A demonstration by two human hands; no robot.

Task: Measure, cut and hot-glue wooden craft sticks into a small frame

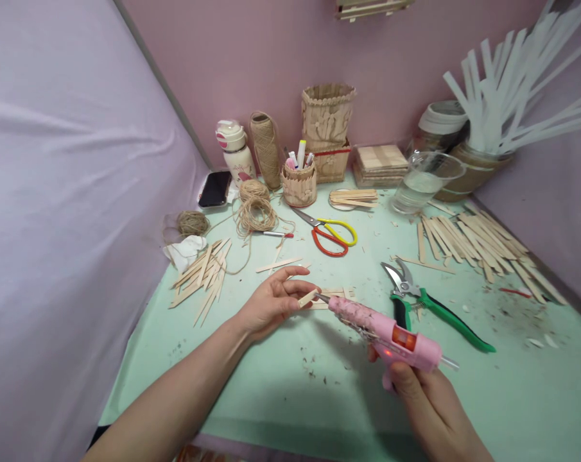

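Observation:
Between thumb and fingers, my left hand [275, 301] pinches a short piece of wooden craft stick [308, 298]. My right hand [422, 394] is wrapped round the handle of a pink hot glue gun [384, 328], whose small light glows orange. The gun's metal nozzle points left, at the end of the stick piece; whether it touches cannot be made out. Just behind, flat on the table, lies a small arrangement of craft sticks [338, 293], partly hidden by my left hand and the gun.
Green-handled pruning shears [415, 301] lie right of the glue gun, scissors [326, 231] beyond it. Loose craft sticks [477, 247] spread at the right, more sticks [203, 276] at the left. Twine [255, 208], a pen cup [300, 183] and a cup of water [420, 183] stand further back.

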